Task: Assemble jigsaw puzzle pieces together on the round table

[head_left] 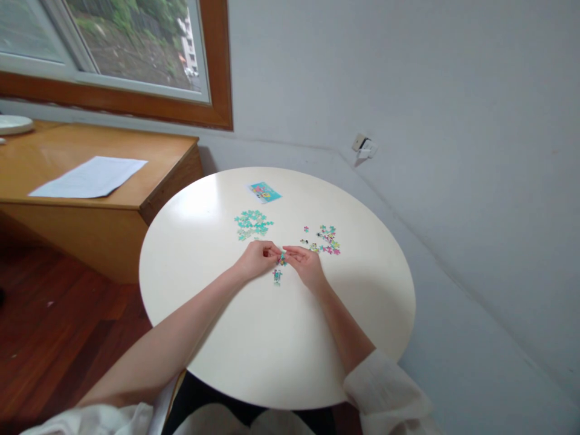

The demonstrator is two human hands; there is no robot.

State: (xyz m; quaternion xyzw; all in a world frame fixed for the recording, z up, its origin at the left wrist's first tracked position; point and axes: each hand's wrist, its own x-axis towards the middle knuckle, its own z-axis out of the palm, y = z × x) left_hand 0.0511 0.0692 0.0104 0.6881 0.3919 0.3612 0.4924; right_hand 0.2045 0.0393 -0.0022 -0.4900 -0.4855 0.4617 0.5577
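Both the left hand and right hand pinch a puzzle cluster near the middle of the white counter; another section lies just nearer, teal pieces left, multicoloured pieces right, picture card beyond.

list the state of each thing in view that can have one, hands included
left hand: fingers bent, at the small pieces between the hands
right hand: fingers bent, at the same pieces
teal puzzle pieces: grouped, flat
multicoloured puzzle pieces: loosely scattered
picture card: flat, picture up
paper sheet: flat
white plug: at the wall socket
window: open or shut unclear
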